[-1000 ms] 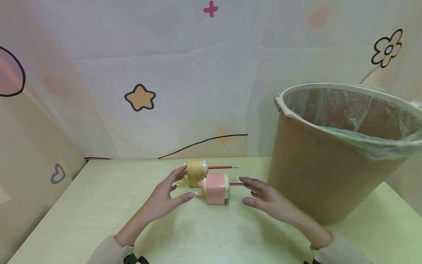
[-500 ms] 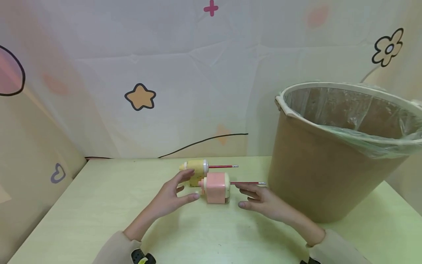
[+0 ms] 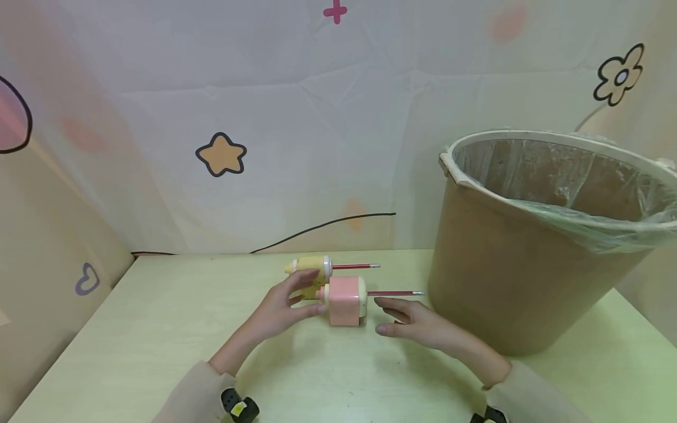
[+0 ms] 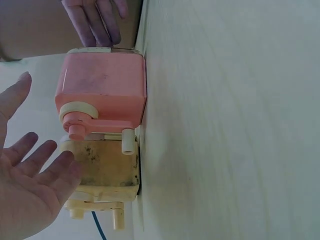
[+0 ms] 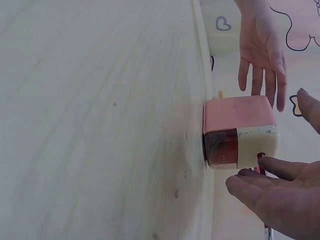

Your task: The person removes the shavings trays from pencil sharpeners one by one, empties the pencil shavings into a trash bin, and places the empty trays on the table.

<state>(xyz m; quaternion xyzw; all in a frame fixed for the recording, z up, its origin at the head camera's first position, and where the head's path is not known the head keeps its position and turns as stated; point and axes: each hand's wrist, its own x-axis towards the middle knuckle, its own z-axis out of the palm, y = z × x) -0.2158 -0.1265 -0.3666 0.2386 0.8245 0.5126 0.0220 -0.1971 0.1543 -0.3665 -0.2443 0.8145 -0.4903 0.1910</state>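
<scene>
A pink crank pencil sharpener (image 3: 345, 301) stands on the table with a red pencil (image 3: 395, 292) sticking out of its right side. Behind it is a yellow pencil sharpener (image 3: 312, 264), which also has a red pencil (image 3: 355, 266) in it. My left hand (image 3: 285, 305) is beside the pink sharpener's crank end, thumb and fingers spread apart, partly covering the yellow one. On the other side my right hand (image 3: 415, 320) hovers just below the pencil, fingers relaxed. In the left wrist view, the pink sharpener's crank handle (image 4: 128, 141) shows in front of the yellow sharpener.
A large brown bin (image 3: 508, 270) lined with a clear plastic bag (image 3: 582, 229) stands to the right, close to the right hand. A patterned cloth backdrop (image 3: 296, 147) rises behind the pale green table (image 3: 174, 317).
Both hands have moved inward toward the pink sharpener. The right hand has also dropped below its pencil, so the whole pencil now shows. The sharpeners stay where they were.
</scene>
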